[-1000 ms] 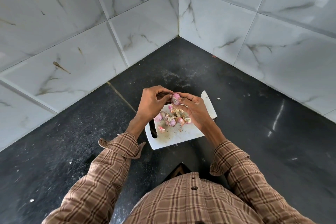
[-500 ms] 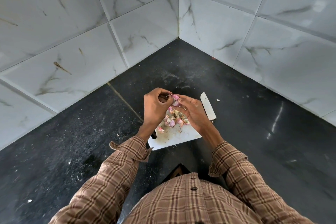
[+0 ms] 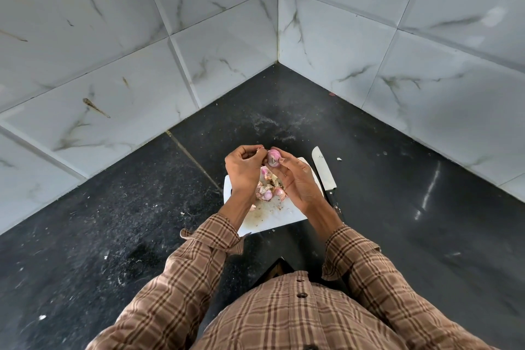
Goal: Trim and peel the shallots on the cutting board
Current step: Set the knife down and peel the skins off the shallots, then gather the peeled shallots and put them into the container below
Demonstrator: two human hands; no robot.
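Observation:
A pink shallot [image 3: 274, 157] is held above the white cutting board [image 3: 272, 217]. My right hand [image 3: 298, 182] grips it between thumb and fingertips. My left hand [image 3: 244, 170] is beside it with fingers curled, pinching at the shallot's skin near its top. On the board under my hands lies a small heap of shallots and papery skins [image 3: 270, 190]; my hands hide part of it.
A knife [image 3: 324, 173] lies on the black counter along the board's right edge, blade pointing away from me. Marble-tiled walls meet in a corner behind the board. Small scraps dot the counter at the left.
Both hands have stayed together over the board with the shallot. The left hand's fingers have shifted on the skin at the shallot's top, and the view has tilted slightly.

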